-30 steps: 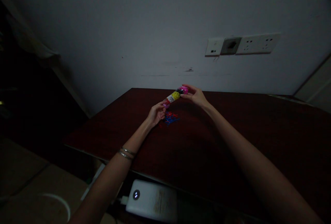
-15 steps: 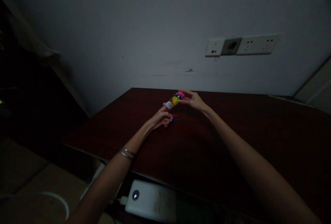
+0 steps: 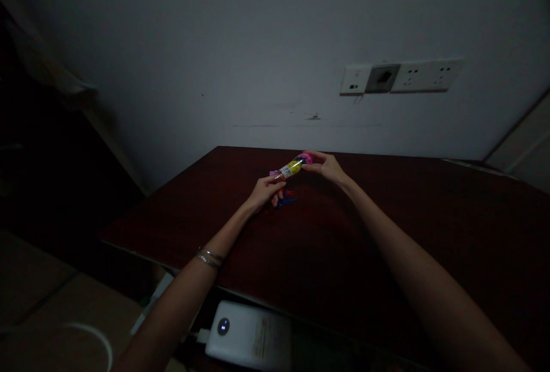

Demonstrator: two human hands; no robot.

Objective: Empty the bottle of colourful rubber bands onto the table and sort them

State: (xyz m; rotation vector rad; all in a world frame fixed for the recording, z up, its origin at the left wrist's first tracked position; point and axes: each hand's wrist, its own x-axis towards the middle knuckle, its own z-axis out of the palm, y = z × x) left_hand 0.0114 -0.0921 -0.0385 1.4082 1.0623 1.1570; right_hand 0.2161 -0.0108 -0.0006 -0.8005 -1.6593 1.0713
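A small clear tube (image 3: 293, 167) with pink, black and yellow contents and a white label is held at a slant above the dark red table (image 3: 335, 234). My right hand (image 3: 325, 167) pinches its upper, pink end between thumb and fingers. At the lower end, my left hand (image 3: 265, 191) grips it between thumb and forefinger, the other fingers curled below. Small red and blue strands (image 3: 286, 200) lie on the table just beside my left fingers, partly hidden by them.
Behind the table rises a pale wall with a row of sockets (image 3: 401, 78). Under the table's front edge sits a white power bank (image 3: 249, 335) with a lit display and a plugged-in cable. A white cable (image 3: 92, 329) curves at the lower left.
The tube has moved slightly right with my right hand. My left thumb and forefinger now lie along its lower end, and more of the blue strands shows.
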